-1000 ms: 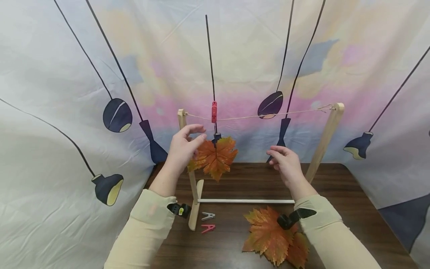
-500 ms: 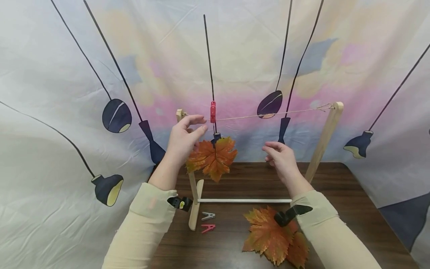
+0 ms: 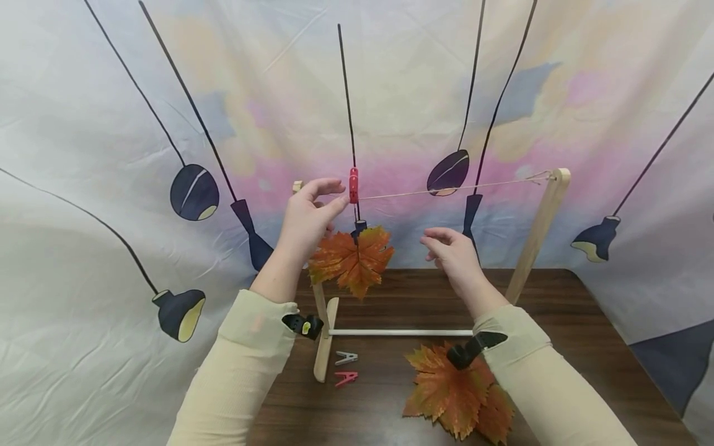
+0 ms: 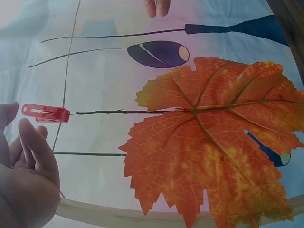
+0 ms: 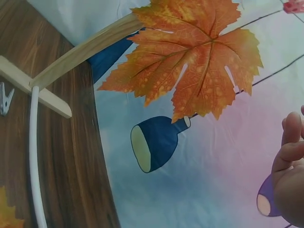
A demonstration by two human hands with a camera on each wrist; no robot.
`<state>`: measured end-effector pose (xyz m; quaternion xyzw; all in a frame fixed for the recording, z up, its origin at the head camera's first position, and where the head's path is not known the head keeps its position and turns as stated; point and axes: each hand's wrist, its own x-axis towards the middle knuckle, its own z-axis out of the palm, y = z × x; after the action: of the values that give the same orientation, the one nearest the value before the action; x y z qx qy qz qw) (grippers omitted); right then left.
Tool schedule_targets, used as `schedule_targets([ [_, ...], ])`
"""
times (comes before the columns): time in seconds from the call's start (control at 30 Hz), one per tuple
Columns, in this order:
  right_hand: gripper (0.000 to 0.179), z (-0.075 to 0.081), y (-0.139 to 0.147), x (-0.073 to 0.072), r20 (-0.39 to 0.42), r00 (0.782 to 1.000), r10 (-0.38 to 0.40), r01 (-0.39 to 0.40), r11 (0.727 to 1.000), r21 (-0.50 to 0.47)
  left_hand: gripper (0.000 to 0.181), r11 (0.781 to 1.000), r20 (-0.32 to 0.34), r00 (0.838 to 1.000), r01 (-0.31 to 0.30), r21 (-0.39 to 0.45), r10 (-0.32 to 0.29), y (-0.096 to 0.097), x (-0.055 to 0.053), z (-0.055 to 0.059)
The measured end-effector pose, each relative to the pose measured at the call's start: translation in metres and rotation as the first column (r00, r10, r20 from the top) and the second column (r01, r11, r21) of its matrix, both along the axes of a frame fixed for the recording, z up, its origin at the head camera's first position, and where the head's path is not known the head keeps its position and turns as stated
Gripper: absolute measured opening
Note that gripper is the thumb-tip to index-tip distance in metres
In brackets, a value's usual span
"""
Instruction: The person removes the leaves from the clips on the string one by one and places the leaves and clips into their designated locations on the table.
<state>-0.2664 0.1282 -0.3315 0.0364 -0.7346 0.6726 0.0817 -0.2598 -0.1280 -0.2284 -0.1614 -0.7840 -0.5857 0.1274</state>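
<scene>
Brown wooden table, lamp-print backdrop

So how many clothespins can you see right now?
3: a red clothespin clipped on the string, and a white clothespin and a pink clothespin on the table beside the stand's foot. Others may be hidden.

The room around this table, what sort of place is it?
Likely a staged craft corner: a printed cloth backdrop hangs behind a dark wooden table holding a small wooden string rack.

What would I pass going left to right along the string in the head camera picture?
Left hand → red clothespin with the hanging orange leaf below it → right hand, lower than the string → right wooden post.
</scene>
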Motion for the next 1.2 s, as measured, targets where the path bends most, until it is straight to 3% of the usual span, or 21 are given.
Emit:
schedule_targets([
  [0.13,0.036,0.005,-0.002,-0.004,-0.022,1.000,0.002,-0.001,0.997,0.082,0.039,0.999,0.015,1.000,0.010,0.034,-0.011,0.003,-0.003,0.004],
  [0.47,0.034,0.019,-0.016,-0.005,-0.038,0.999,0.023,-0.017,0.988,0.155,0.042,0.999,0.031,0.999,-0.009,0.048,0.008,0.006,-0.005,0.011],
  [0.87,0.032,0.021,-0.029,-0.004,-0.059,0.995,0.075,-0.066,0.989,0.133,0.042,0.998,0.067,0.998,-0.009,0.056,0.006,0.012,-0.011,0.012],
  [1.2,0.030,0.023,-0.038,-0.004,-0.060,0.993,0.103,-0.094,0.987,0.129,0.042,0.997,0.055,0.998,-0.019,0.073,0.015,0.015,-0.014,0.013],
])
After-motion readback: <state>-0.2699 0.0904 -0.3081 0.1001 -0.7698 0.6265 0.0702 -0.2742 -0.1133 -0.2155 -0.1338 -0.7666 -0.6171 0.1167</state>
